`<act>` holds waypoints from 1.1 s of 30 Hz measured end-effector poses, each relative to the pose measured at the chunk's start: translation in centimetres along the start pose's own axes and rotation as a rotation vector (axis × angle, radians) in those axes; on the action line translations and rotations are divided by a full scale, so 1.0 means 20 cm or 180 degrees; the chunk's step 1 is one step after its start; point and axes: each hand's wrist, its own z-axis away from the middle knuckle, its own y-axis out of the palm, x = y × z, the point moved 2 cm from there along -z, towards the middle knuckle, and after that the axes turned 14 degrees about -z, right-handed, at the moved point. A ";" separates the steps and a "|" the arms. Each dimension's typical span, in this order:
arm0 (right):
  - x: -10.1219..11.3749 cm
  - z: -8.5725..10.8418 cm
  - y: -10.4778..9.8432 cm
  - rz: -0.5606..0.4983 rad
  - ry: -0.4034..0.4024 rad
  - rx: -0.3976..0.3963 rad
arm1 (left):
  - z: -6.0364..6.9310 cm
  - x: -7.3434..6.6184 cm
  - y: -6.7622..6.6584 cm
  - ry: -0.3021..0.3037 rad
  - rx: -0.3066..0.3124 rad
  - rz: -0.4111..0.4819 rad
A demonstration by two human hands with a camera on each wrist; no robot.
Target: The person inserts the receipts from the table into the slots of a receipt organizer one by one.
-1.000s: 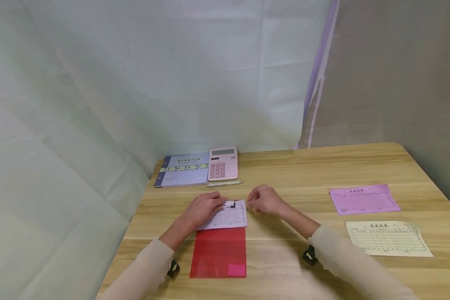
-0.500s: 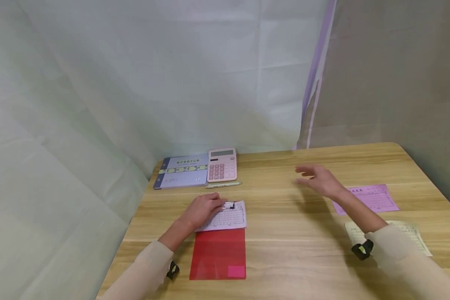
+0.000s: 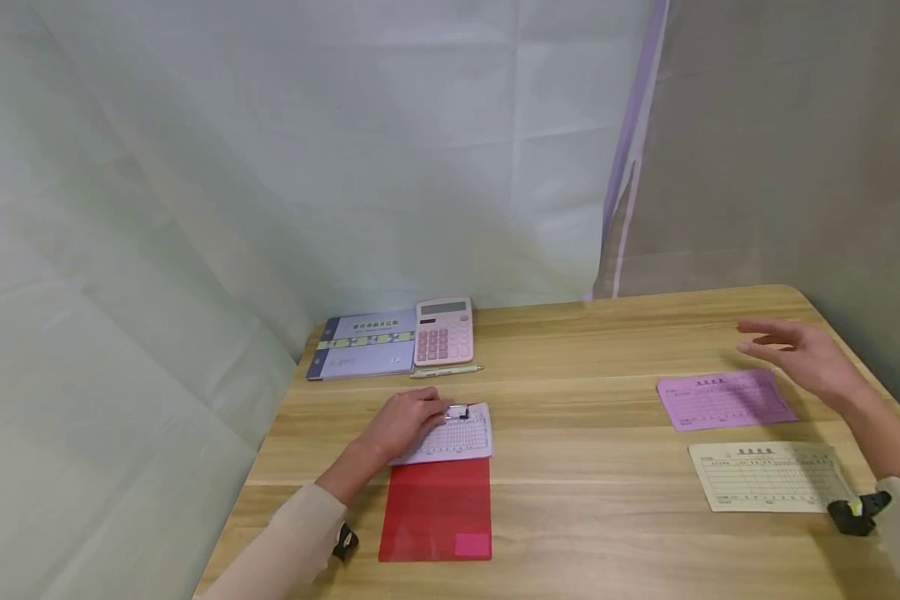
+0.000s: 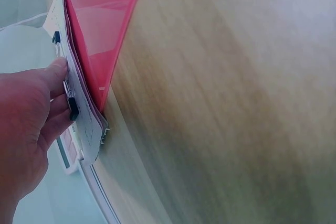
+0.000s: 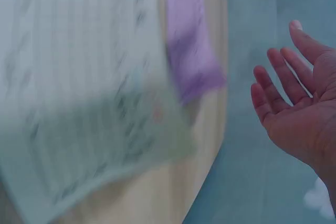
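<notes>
My left hand [image 3: 405, 421] is at the top of a red clipboard [image 3: 435, 510] lying on the table. Thumb and fingers pinch its metal clip [image 4: 65, 82], which has black ends. A stack of white printed forms [image 3: 457, 437] lies under that clip, covering the clipboard's upper part. Over the table's right side, my right hand [image 3: 806, 358] hovers with fingers spread and nothing in them. Just left of it lies a pink form [image 3: 723, 400]; a pale yellow form [image 3: 772, 477] lies nearer to me, below the right wrist. The right wrist view shows the palm turned up, apart from both forms.
A pink calculator [image 3: 444, 332] overlaps or adjoins a blue-white account book [image 3: 363, 346] at the back left. In front of them lies a pen [image 3: 446, 371]. A bright pink label [image 3: 472, 545] sits on the clipboard's lower corner. Pale cloth hangs behind the table.
My right hand has left the forms' right corner and travelled far right, past the pink form, its fingers now spread. The left hand has stayed at the clip.
</notes>
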 end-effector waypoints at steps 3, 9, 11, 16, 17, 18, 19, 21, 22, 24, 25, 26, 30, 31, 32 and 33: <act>-0.09 0.04 -0.07 0.0039 0.0188 -0.0107 | 0.00 0.00 0.00 0.0005 -0.0018 -0.0002; -0.24 0.09 -0.11 0.0116 0.0469 -0.0083 | 0.00 0.00 0.00 -0.0015 -0.0034 0.0011; -0.28 0.10 -0.10 0.0070 0.0476 -0.0067 | 0.00 0.00 0.00 -0.0005 -0.0041 0.0010; -0.35 0.10 -0.08 0.0020 0.0354 -0.0119 | 0.00 0.00 0.00 0.0004 -0.0027 0.0020; -0.35 0.10 -0.07 0.0018 0.0349 -0.0121 | 0.00 0.00 0.00 -0.0004 -0.0019 0.0026; -0.36 0.09 -0.06 0.0042 0.0363 -0.0127 | 0.00 0.00 0.00 -0.0006 -0.0017 0.0030; -0.36 0.09 -0.06 0.0091 0.0378 -0.0140 | 0.00 0.00 0.00 -0.0005 -0.0016 0.0036; -0.36 0.09 -0.04 0.0178 0.0411 -0.0140 | 0.00 0.00 -0.01 -0.0007 -0.0018 0.0030; -0.36 0.09 -0.04 0.0210 0.0446 -0.0144 | 0.00 0.00 -0.01 -0.0012 -0.0015 0.0026; -0.35 0.09 -0.03 0.0237 0.0499 -0.0163 | 0.00 0.00 -0.01 -0.0006 -0.0019 0.0016; -0.35 0.09 -0.03 0.0239 0.0513 -0.0173 | 0.00 0.00 -0.01 -0.0002 -0.0023 0.0014; -0.34 0.09 -0.03 0.0249 0.0532 -0.0185 | 0.00 0.00 -0.01 0.0001 -0.0028 0.0013; -0.33 0.09 -0.03 0.0280 0.0560 -0.0202 | 0.00 0.00 -0.01 0.0012 -0.0035 0.0023; -0.32 0.08 -0.03 0.0280 0.0566 -0.0193 | 0.00 0.00 -0.01 0.0012 -0.0036 0.0026; -0.31 0.08 -0.03 0.0290 0.0571 -0.0185 | 0.00 0.00 -0.01 0.0006 -0.0032 0.0021; -0.31 0.08 -0.04 0.0285 0.0575 -0.0162 | 0.00 0.00 -0.01 -0.0004 -0.0026 0.0013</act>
